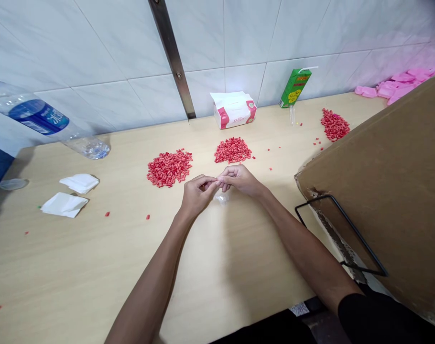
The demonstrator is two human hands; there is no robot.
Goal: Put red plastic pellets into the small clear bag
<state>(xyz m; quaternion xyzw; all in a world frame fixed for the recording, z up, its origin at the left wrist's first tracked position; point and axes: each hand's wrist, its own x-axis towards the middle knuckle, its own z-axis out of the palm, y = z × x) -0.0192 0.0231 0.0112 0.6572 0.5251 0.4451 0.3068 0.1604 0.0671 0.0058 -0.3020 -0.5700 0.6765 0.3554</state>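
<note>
My left hand [199, 195] and my right hand [239, 180] meet fingertip to fingertip over the table, both closed in a pinch. Whatever lies between the fingertips is too small and too covered to name; a hint of red shows there. Just beneath the hands is a clear, shiny plastic-looking thing [222, 197], partly hidden. Behind my right hand is a pile of small red pieces [233, 150]. A larger heap of the same red pieces [169, 168] lies beyond my left hand, to its left.
A tissue pack [235, 111] and a green drink carton [295, 88] stand by the tiled wall. Farther right are another red pile [335, 125], pink pieces [400, 88] and a large cardboard box [382, 191]. Leftward are folded tissues [65, 204] and a tilted plastic bottle [41, 117].
</note>
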